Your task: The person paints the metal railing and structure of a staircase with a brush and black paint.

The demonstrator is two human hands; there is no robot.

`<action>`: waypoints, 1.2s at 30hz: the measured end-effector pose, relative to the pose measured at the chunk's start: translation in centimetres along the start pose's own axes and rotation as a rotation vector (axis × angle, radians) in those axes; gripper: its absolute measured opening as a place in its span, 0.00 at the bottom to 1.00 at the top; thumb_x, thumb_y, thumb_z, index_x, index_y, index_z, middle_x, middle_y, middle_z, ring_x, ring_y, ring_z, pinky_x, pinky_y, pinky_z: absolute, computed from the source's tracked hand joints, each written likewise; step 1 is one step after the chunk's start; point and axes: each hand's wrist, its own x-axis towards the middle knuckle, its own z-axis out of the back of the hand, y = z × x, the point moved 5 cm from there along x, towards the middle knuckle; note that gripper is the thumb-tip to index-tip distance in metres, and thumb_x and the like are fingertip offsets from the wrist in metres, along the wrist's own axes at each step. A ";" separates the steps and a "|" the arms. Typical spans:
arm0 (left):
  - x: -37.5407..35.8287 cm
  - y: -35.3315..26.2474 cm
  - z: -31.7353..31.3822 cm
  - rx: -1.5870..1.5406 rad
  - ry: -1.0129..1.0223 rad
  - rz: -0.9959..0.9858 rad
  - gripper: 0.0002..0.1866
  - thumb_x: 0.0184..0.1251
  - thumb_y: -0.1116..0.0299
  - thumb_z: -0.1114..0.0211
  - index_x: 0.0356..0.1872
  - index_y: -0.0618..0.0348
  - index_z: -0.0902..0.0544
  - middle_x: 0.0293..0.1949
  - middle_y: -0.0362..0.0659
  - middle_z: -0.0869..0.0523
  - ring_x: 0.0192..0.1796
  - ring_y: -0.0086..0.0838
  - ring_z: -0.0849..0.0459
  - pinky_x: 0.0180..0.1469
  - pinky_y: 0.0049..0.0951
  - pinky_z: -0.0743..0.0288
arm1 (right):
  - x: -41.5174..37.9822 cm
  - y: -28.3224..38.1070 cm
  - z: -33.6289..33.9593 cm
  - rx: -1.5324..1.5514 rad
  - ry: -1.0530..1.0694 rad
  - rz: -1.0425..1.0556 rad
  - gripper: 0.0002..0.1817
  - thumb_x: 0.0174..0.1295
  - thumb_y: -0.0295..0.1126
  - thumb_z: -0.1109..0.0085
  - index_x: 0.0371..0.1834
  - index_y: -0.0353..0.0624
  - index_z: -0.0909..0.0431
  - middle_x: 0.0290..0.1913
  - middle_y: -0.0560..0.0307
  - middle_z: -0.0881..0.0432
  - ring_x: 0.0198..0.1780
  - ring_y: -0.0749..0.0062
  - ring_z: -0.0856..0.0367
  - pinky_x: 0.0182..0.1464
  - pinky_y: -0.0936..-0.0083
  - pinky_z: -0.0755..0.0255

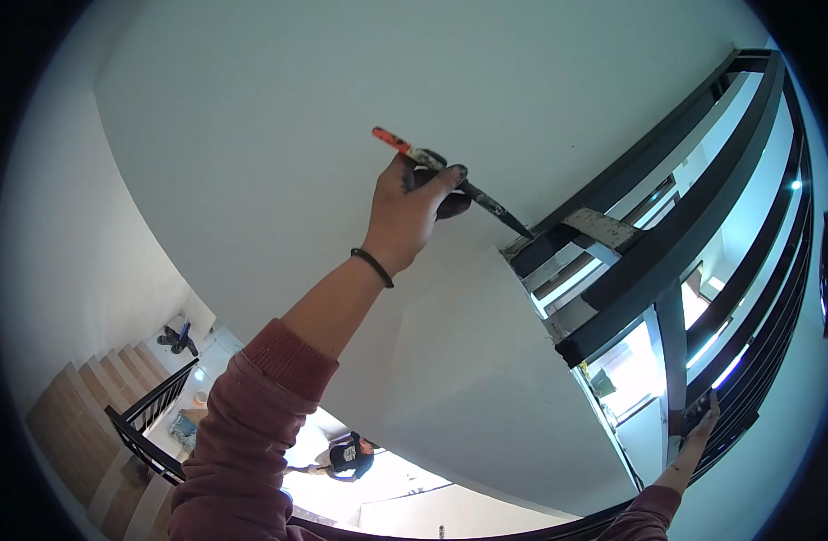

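Note:
My left hand (405, 212), its fingers smeared with dark paint, is closed around a slim paintbrush (495, 209) with an orange-red handle end. The brush's dark tip meets the corner where a black beam (549, 243) joins the white wall (279, 162). Beside that tip, a short crosspiece (603, 227) shows a pale, patchy, unpainted-looking face. Low on the right, my right hand (700, 424) is closed at the black railing (739, 361); dark fingers against dark bars partly hide its grip.
Several long black bars (694, 225) curve down the right side, with bright gaps between them. Far below on the left are wooden stairs (80, 406) with a black handrail (148, 442). A person in a black shirt (346, 457) is on the lower floor.

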 end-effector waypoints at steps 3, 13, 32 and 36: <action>1.4 -0.8 -1.0 0.179 0.112 0.020 0.08 0.60 0.73 0.41 0.36 0.66 0.29 0.34 0.45 0.21 0.38 0.30 0.18 0.44 0.30 0.20 | -0.4 0.1 -0.1 -0.041 -0.075 0.004 0.12 0.56 0.42 0.45 0.22 0.51 0.32 0.14 0.71 0.39 0.13 0.85 0.43 0.15 0.85 0.49; 3.8 -1.4 -3.4 0.475 0.277 0.101 0.10 0.59 0.72 0.40 0.35 0.67 0.29 0.33 0.45 0.21 0.37 0.27 0.19 0.42 0.25 0.19 | -0.8 0.6 0.6 -0.047 -0.086 0.045 0.14 0.53 0.43 0.45 0.35 0.46 0.29 0.28 0.64 0.30 0.26 0.78 0.32 0.27 0.82 0.39; 5.8 -1.4 -4.1 0.515 0.315 0.051 0.10 0.58 0.71 0.38 0.35 0.67 0.27 0.31 0.44 0.20 0.35 0.27 0.18 0.41 0.25 0.20 | 2.4 -1.1 7.4 -0.300 -0.093 0.042 0.30 0.53 0.51 0.51 0.54 0.40 0.34 0.51 0.52 0.33 0.52 0.64 0.37 0.53 0.69 0.44; 5.6 -1.4 -4.4 0.626 0.412 0.124 0.10 0.58 0.72 0.38 0.35 0.67 0.28 0.33 0.45 0.21 0.36 0.27 0.18 0.41 0.26 0.19 | 3.3 -0.5 6.4 -0.256 -0.180 -0.027 0.27 0.51 0.46 0.44 0.50 0.36 0.30 0.42 0.54 0.24 0.43 0.66 0.25 0.47 0.70 0.32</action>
